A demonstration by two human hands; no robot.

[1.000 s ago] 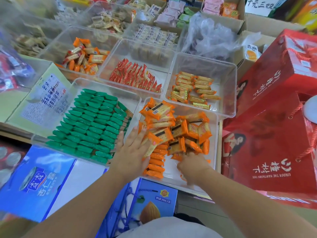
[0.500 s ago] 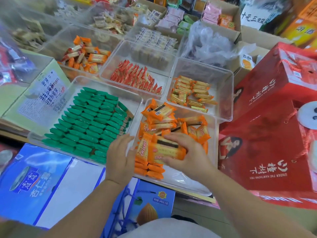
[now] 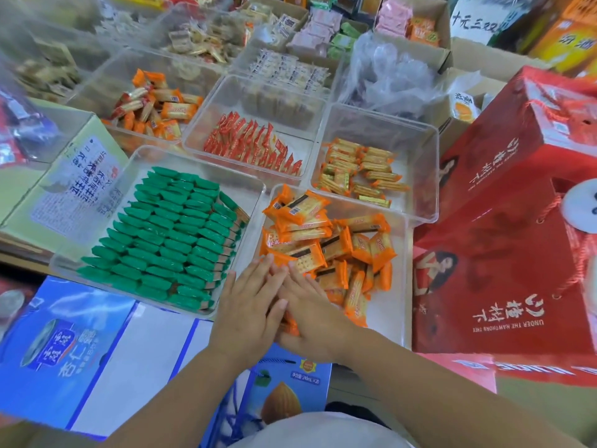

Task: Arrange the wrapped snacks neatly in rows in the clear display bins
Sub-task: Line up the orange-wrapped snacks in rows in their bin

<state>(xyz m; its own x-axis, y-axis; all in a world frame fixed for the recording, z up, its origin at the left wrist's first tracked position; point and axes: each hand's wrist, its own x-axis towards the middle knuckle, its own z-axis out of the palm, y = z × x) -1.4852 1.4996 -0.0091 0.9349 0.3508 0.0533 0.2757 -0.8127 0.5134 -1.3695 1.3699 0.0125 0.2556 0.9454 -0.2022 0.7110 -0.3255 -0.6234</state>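
Two hands work the near left corner of the front bin [image 3: 387, 305], the clear one that holds the orange packets [image 3: 323, 240]. The left hand [image 3: 248, 305] and right hand [image 3: 311, 313] lie side by side and touching. The left thumb rests across the back of the right hand, and the fingers [image 3: 258, 278] are straight and laid flat on the packets at that corner. Neither hand grips anything. Both are spread and pressing down, most likely to flatten and square a stack against the bin's left wall so a row can start there. A few orange ends show between the palms; how many lie beneath is hidden.

Beyond the fingertips the other orange packets sit in a loose heap, tilted and crossing one another, with bare floor along the bin's right side. The job in this bin looks barely begun. Just to the left, the green packets [image 3: 168, 234] in the next bin [image 3: 181, 156] already stand in tight overlapping rows, a fair pattern to match. A red gift box [image 3: 504, 253] stands close on the right, leaving little elbow room there.
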